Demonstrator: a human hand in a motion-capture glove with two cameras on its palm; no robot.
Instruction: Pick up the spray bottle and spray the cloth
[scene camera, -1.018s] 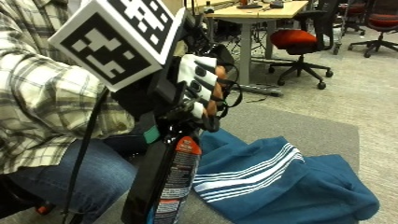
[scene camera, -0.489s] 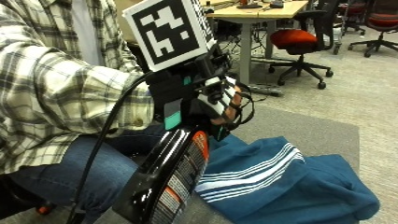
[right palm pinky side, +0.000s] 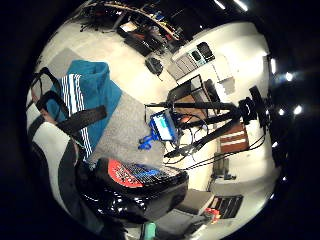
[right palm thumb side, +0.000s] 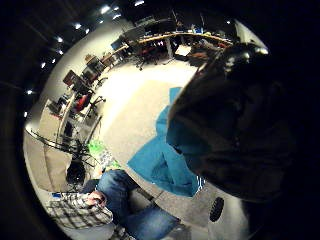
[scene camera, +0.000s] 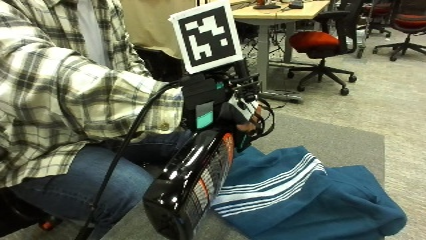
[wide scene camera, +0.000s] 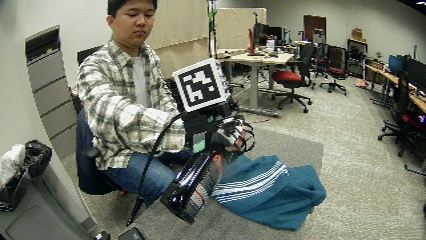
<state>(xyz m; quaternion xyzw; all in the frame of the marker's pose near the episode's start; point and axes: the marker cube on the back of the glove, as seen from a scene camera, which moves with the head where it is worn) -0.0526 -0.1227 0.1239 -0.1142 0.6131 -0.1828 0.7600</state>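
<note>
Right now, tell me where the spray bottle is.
In the outside view, the spray bottle is held by the gloved right hand, tilted base toward the camera, just above the blue striped cloth.

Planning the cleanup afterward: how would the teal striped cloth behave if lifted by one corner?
The cloth would probably drape limply, since it already lies in soft folds on the grey surface. It looks thick, so likely heavier than thin fabric.

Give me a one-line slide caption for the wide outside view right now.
Seated person's gloved right hand grips a black spray bottle, tilted above a blue striped cloth on the grey table.
</note>
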